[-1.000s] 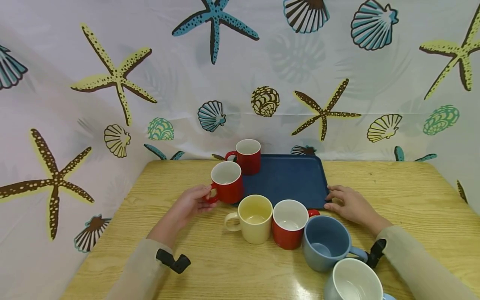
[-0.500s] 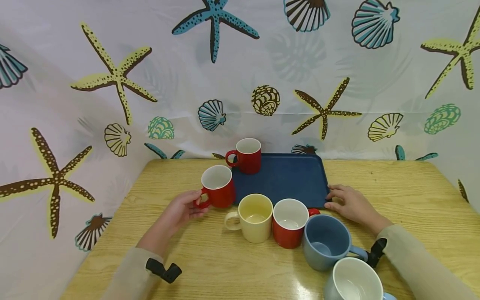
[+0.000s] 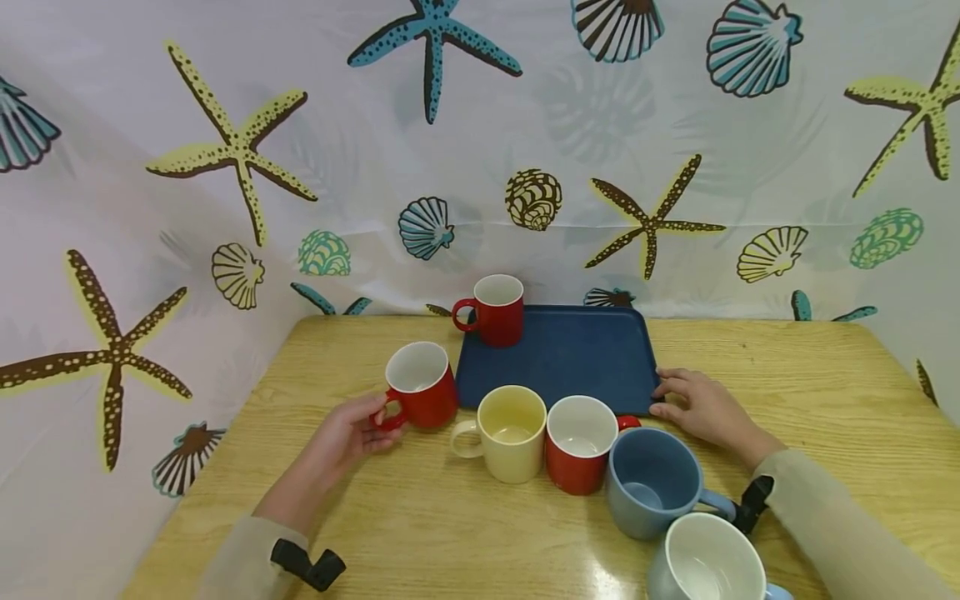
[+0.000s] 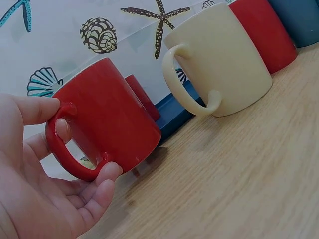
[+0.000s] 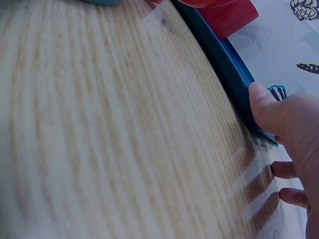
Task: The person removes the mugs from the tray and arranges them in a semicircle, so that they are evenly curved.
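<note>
My left hand (image 3: pixel 347 432) grips a red mug (image 3: pixel 424 395) with a white inside by its handle, left of the blue tray's front corner. In the left wrist view, the red mug (image 4: pixel 107 117) looks slightly raised, with a shadow under it. My right hand (image 3: pixel 705 410) holds the front right corner of the blue tray (image 3: pixel 570 358). In the right wrist view, the thumb of the right hand (image 5: pixel 299 129) lies against the tray rim (image 5: pixel 227 62); the index finger is mostly hidden. Another red mug (image 3: pixel 501 323) stands upright at the tray's back left, handle to the left.
In front of the tray stand a cream mug (image 3: pixel 512 442), a red mug (image 3: pixel 576 467) and a blue mug (image 3: pixel 637 508), close together. A white mug (image 3: pixel 708 567) with a light blue handle is nearest me. Behind the wooden table (image 3: pixel 420 533) hangs a patterned cloth (image 3: pixel 480 125).
My left hand has drawn the red mug away from the tray's left front edge, leftward and towards me. The right hand stays at the tray corner.
</note>
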Demonstrator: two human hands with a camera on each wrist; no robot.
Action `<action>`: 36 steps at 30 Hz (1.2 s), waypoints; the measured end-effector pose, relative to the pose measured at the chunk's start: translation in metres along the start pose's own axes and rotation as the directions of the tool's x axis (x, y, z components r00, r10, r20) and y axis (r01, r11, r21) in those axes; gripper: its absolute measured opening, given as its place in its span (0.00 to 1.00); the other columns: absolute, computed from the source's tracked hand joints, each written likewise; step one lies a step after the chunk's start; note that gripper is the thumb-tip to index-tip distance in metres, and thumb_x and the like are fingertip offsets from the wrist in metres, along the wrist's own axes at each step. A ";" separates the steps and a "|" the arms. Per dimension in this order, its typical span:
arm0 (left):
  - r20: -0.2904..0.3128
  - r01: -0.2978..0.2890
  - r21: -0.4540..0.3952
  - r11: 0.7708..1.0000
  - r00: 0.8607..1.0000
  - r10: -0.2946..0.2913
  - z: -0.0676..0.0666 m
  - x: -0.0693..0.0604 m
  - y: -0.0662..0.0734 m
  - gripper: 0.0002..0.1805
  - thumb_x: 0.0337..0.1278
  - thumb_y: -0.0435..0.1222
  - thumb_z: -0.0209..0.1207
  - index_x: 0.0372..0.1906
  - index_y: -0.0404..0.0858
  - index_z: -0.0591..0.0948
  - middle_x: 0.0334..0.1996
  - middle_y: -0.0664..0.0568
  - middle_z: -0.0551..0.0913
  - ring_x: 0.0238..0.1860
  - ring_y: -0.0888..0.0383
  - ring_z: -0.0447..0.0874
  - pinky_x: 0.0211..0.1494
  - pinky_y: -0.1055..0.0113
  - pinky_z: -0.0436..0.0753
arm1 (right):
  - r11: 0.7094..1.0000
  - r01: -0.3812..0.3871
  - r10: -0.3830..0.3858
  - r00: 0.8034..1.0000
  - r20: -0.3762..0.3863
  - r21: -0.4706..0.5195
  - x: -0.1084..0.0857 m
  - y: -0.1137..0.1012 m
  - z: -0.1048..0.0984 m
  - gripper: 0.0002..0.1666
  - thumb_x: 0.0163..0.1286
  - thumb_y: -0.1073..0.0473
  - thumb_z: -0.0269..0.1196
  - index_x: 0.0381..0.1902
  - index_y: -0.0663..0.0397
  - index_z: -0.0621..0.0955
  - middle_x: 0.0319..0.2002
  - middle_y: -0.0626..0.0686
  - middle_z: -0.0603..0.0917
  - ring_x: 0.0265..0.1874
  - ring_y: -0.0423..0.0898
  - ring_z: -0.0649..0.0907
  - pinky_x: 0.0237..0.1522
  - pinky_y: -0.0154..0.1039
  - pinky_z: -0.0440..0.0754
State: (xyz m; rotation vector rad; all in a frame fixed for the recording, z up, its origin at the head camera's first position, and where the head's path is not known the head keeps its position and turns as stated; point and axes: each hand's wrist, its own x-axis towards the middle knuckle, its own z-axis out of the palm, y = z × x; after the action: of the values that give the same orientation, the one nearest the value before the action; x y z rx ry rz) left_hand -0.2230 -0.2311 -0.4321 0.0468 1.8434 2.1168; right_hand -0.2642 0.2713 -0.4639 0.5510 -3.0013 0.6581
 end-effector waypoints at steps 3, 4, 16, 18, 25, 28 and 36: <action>-0.013 0.000 -0.013 1.000 1.000 0.000 -0.002 -0.007 -0.001 0.19 0.68 0.41 0.47 0.19 0.40 0.70 0.29 0.48 0.82 0.40 0.50 0.83 0.46 0.61 0.78 | 1.000 0.003 -0.003 1.000 -0.001 0.004 0.000 0.001 0.000 0.21 0.62 0.43 0.62 0.44 0.52 0.83 0.62 0.60 0.70 0.61 0.62 0.66 0.59 0.62 0.61; -0.015 -0.002 -0.010 1.000 1.000 0.001 -0.003 -0.010 -0.001 0.19 0.69 0.42 0.47 0.19 0.40 0.70 0.29 0.48 0.82 0.41 0.50 0.83 0.46 0.61 0.78 | 1.000 0.004 -0.004 1.000 -0.001 0.006 0.000 0.001 0.000 0.21 0.62 0.43 0.62 0.43 0.52 0.83 0.62 0.60 0.70 0.61 0.62 0.66 0.59 0.62 0.61; -0.007 0.010 -0.034 0.999 1.000 -0.010 -0.012 -0.036 -0.004 0.20 0.69 0.40 0.46 0.18 0.41 0.71 0.26 0.49 0.82 0.38 0.52 0.83 0.43 0.64 0.80 | 1.000 0.003 -0.003 1.000 0.000 0.012 -0.001 0.000 0.000 0.21 0.62 0.44 0.62 0.44 0.53 0.83 0.62 0.60 0.69 0.61 0.63 0.66 0.59 0.62 0.61; -0.016 0.012 -0.024 1.000 1.000 -0.013 -0.012 -0.038 -0.005 0.20 0.69 0.40 0.46 0.18 0.40 0.71 0.26 0.48 0.82 0.39 0.51 0.83 0.43 0.64 0.79 | 1.000 0.004 -0.004 1.000 -0.001 0.011 -0.001 0.000 0.000 0.21 0.62 0.44 0.62 0.44 0.53 0.83 0.63 0.60 0.69 0.61 0.62 0.66 0.59 0.62 0.61; 0.040 0.003 0.009 1.000 0.999 -0.004 -0.015 -0.047 -0.006 0.20 0.70 0.39 0.44 0.19 0.40 0.70 0.27 0.48 0.82 0.37 0.53 0.83 0.43 0.64 0.79 | 1.000 -0.001 0.001 1.000 -0.002 0.009 -0.001 -0.002 0.000 0.20 0.62 0.44 0.62 0.44 0.52 0.83 0.63 0.60 0.69 0.61 0.62 0.65 0.59 0.62 0.61; 0.073 0.002 0.009 1.000 0.997 -0.003 -0.014 -0.051 -0.005 0.20 0.70 0.39 0.43 0.19 0.41 0.71 0.27 0.49 0.82 0.36 0.55 0.83 0.42 0.65 0.79 | 1.000 -0.002 0.002 1.000 -0.002 0.006 -0.001 -0.001 0.001 0.20 0.62 0.44 0.62 0.44 0.52 0.83 0.62 0.60 0.70 0.61 0.63 0.66 0.59 0.63 0.61; 0.098 -0.006 0.055 0.998 0.995 0.001 -0.013 -0.062 -0.005 0.19 0.70 0.38 0.44 0.20 0.42 0.71 0.30 0.52 0.82 0.35 0.57 0.83 0.41 0.66 0.80 | 1.000 -0.004 0.004 1.000 -0.007 0.002 -0.001 0.000 0.001 0.20 0.62 0.44 0.62 0.44 0.52 0.83 0.63 0.60 0.69 0.61 0.63 0.66 0.59 0.63 0.61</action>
State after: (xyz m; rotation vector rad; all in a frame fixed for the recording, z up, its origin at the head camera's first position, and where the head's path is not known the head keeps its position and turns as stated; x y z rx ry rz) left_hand -0.1661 -0.2596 -0.4267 0.1635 1.8457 2.0279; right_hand -0.2634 0.2712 -0.4645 0.5422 -2.9963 0.6621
